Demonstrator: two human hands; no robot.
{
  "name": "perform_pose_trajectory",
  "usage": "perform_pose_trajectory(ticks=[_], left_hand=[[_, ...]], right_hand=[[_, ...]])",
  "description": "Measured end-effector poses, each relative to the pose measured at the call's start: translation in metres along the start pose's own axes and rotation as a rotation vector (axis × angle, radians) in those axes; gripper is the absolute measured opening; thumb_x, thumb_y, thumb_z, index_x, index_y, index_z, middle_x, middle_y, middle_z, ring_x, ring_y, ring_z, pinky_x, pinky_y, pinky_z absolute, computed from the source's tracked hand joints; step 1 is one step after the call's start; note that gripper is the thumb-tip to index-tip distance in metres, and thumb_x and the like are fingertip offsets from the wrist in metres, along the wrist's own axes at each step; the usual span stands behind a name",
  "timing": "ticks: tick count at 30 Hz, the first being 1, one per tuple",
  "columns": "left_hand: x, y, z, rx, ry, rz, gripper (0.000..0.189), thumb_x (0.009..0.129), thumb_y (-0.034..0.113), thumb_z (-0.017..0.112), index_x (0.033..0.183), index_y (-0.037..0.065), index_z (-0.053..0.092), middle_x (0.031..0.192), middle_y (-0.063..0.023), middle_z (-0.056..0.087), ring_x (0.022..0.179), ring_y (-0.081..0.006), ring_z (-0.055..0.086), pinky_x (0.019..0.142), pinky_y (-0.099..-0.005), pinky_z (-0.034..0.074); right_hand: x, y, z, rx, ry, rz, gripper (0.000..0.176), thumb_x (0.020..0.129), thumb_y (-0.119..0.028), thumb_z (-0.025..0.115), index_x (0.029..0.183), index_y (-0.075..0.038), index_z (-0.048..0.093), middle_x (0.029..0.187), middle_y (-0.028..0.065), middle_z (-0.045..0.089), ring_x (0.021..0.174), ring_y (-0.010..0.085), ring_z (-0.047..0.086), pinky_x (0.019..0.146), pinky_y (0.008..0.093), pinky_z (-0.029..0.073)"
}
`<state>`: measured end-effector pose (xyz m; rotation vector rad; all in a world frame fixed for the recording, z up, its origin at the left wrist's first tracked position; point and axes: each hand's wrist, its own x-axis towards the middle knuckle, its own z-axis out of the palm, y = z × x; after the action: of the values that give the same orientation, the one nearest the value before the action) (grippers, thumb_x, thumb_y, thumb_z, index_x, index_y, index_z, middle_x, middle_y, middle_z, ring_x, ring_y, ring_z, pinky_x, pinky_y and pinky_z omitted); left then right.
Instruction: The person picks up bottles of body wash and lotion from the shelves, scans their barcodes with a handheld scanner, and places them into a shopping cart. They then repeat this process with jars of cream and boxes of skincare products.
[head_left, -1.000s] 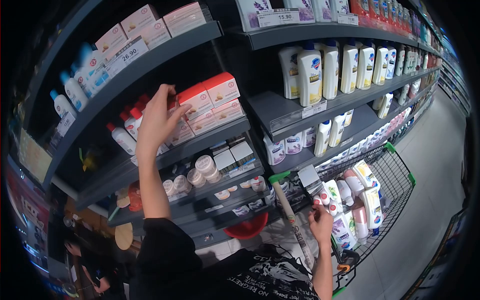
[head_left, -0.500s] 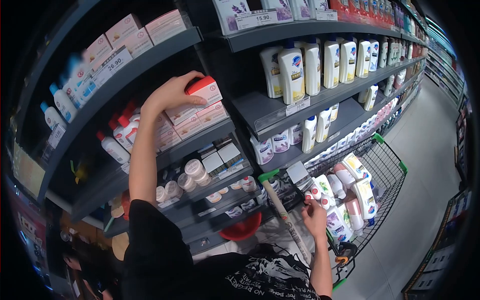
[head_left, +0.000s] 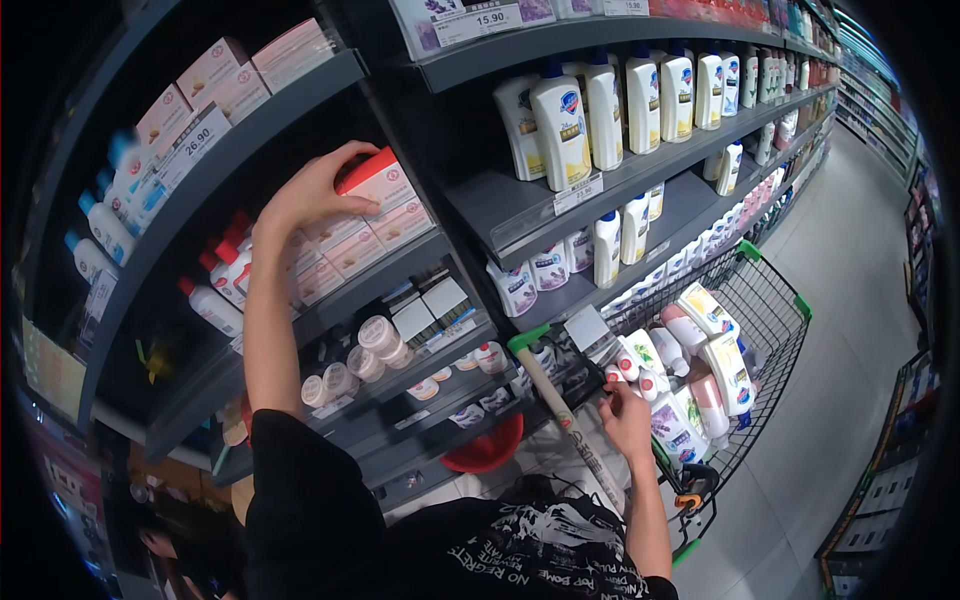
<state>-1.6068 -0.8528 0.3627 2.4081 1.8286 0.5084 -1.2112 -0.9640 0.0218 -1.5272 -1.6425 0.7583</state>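
Box (head_left: pixel 382 180) w/ red top and white front sits at the upper end of a stack of like boxes (head_left: pixel 370 240) on a dark shelf (head_left: pixel 400 275), mid-left of view. Left hand (head_left: pixel 312 190) is raised to it, forearm going straight up from a black sleeve. Its fingers curl over the box's red top at the left end, thumb lower on the front side, so the hand clasps the box. Can't tell if the box touches the stack beneath or is just clear of it. Right hand (head_left: pixel 628 412) is low, at the near end of a wire cart (head_left: pixel 778 300), just beside the cart handle (head_left: pixel 555 400). Its fingertips touch small red-capped bottles (head_left: pixel 625 368) lying among other bottles in the cart. Can't tell if those fingers pinch one or only rest on it, as they're partly hidden. Left of the stack stand taller red-capped white bottles (head_left: pixel 228 275). One shelf down are round jars (head_left: pixel 372 340) and flat packs (head_left: pixel 430 310). In the next bay to the right, white pump bottles (head_left: pixel 590 105) stand in a row above a price tag (head_left: pixel 578 192). Red basin (head_left: pixel 487 450) sits low, under the bottom shelf.
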Motion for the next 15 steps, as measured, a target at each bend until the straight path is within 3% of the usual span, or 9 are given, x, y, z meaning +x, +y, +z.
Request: perform_pose_trajectory(ticks=[5, 8, 14, 15], left_hand=[[-0.005, -0.003, 0.004, -0.025, 0.035, -0.005, 0.071, 0.064, 0.034, 0.083, 0.125, 0.011, 0.056, 0.106, -0.0122, 0.066, 0.098, -0.0237, 0.065, 0.089, -0.0337, 0.048], [-0.005, -0.009, 0.010, 0.015, 0.151, 0.089, 0.062, 0.068, 0.033, 0.080, 0.121, 0.008, 0.059, 0.100, -0.0150, 0.069, 0.092, -0.0266, 0.067, 0.084, -0.0342, 0.049], [-0.012, 0.012, 0.008, 0.001, 0.128, 0.028, 0.062, 0.068, 0.026, 0.079, 0.122, 0.005, 0.059, 0.106, -0.0153, 0.068, 0.099, -0.0249, 0.066, 0.088, -0.0339, 0.048], [-0.014, 0.009, 0.013, 0.189, 0.328, 0.225, 0.057, 0.070, 0.025, 0.078, 0.121, 0.004, 0.061, 0.112, -0.0161, 0.065, 0.104, -0.0250, 0.065, 0.090, -0.0339, 0.048]], right_hand=[[-0.001, -0.001, -0.001, 0.014, -0.003, -0.008, 0.022, 0.077, -0.007, 0.067, 0.097, 0.001, 0.063, 0.064, 0.0121, 0.062, 0.058, 0.0260, 0.063, 0.059, 0.0352, 0.049], [0.000, -0.001, 0.000, 0.025, 0.002, 0.002, 0.022, 0.078, -0.007, 0.066, 0.098, 0.001, 0.063, 0.064, 0.0119, 0.063, 0.058, 0.0257, 0.064, 0.060, 0.0354, 0.050], [-0.002, 0.005, 0.001, 0.027, -0.020, 0.012, 0.022, 0.079, -0.008, 0.065, 0.100, -0.001, 0.062, 0.067, 0.0115, 0.063, 0.061, 0.0255, 0.063, 0.061, 0.0362, 0.049], [-0.001, 0.007, 0.002, 0.028, -0.018, -0.001, 0.021, 0.080, -0.009, 0.065, 0.099, -0.002, 0.062, 0.066, 0.0108, 0.063, 0.060, 0.0238, 0.063, 0.060, 0.0351, 0.049]])
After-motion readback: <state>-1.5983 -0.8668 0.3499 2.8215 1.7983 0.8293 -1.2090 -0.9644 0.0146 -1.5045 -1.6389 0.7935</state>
